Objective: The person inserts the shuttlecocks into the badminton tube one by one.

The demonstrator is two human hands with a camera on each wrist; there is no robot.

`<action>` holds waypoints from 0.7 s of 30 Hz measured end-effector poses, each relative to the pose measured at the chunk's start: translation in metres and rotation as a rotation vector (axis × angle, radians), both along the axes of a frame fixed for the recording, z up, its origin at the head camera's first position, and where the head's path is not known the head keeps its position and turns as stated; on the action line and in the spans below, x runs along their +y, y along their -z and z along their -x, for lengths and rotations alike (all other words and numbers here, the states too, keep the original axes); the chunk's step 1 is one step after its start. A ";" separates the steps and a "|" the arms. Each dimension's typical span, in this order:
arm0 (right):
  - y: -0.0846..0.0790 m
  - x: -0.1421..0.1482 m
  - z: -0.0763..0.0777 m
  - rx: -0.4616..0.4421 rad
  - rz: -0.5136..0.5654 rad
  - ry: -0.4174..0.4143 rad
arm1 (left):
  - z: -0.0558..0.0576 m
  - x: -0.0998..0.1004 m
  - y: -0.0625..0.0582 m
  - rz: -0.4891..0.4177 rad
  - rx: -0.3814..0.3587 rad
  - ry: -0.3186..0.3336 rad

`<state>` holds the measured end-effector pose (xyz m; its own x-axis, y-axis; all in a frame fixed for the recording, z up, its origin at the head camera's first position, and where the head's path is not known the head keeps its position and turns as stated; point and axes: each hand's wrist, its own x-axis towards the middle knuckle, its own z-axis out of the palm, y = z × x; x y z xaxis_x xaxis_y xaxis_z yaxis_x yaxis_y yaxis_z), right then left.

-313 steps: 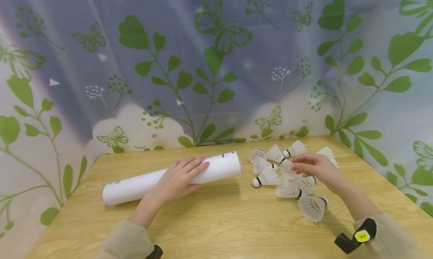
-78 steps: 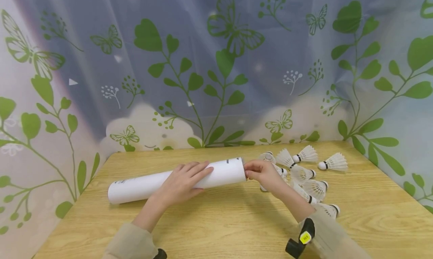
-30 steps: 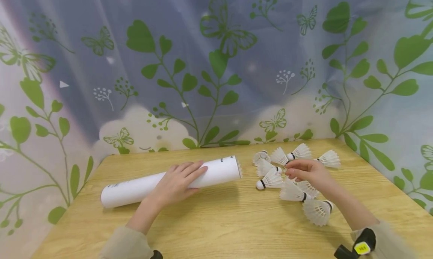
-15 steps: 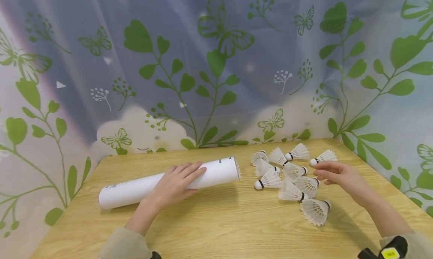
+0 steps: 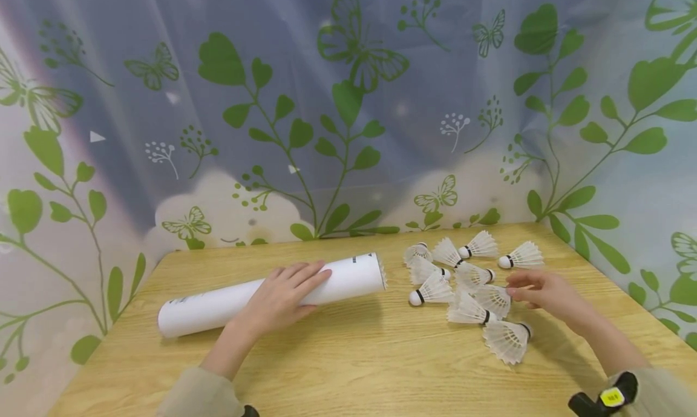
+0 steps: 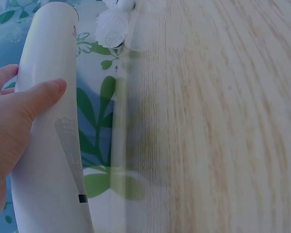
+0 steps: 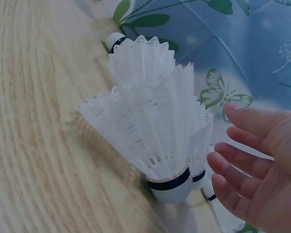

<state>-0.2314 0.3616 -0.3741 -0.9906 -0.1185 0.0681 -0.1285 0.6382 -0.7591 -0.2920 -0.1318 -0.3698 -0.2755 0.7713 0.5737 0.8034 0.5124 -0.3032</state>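
My left hand [image 5: 288, 296] grips a white shuttlecock tube [image 5: 351, 279] lying slantwise on the table. In the left wrist view, the thumb lies across the tube [image 6: 48, 53], which bears a printed shuttlecock. White feathery tips show at the tube's right end. My right hand [image 5: 552, 296] is at the right side of a loose cluster of white shuttlecocks [image 5: 469, 311], its fingertips by the cork of one shuttlecock [image 5: 492, 299]. From the right wrist, that hand [image 7: 266, 165] shows a gap between thumb and loosely bent fingers, beside a shuttlecock [image 7: 150, 131] with a black band.
One shuttlecock [image 5: 521, 256] lies apart at the back right, and another [image 5: 509, 339] lies nearest the front of the cluster. The wooden table [image 5: 348, 368] ends at a patterned curtain [image 5: 272, 132] behind. Black wrist cameras [image 5: 604, 396] sit on the sleeves.
My right hand was at the tube's right end 2.6 seconds ago. It then went back right over the shuttlecocks and has come slightly lower. The left hand stays on the tube.
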 end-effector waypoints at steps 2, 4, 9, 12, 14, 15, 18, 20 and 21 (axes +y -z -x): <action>0.003 -0.001 0.002 -0.004 -0.010 -0.006 | 0.000 0.000 0.000 -0.004 0.002 0.002; 0.006 -0.001 0.004 0.004 -0.019 -0.011 | 0.000 0.000 0.000 -0.006 0.005 0.005; 0.012 -0.003 0.007 0.000 -0.020 -0.017 | 0.000 0.000 0.000 -0.002 0.010 0.002; 0.015 -0.003 0.007 -0.016 -0.017 -0.015 | 0.001 -0.001 0.000 0.001 0.005 -0.001; 0.016 -0.003 0.008 -0.019 -0.019 -0.014 | 0.001 -0.001 0.000 0.001 0.003 -0.005; 0.017 -0.003 0.008 -0.018 -0.024 -0.017 | 0.001 -0.001 0.000 0.001 0.001 -0.006; 0.018 -0.002 0.008 -0.017 -0.019 -0.017 | 0.001 -0.001 0.000 0.001 0.000 -0.007; 0.018 -0.002 0.008 -0.020 -0.012 -0.013 | 0.001 -0.001 0.000 0.002 0.003 -0.005; 0.018 -0.001 0.007 -0.020 -0.007 -0.011 | 0.001 -0.001 0.000 0.002 0.004 -0.003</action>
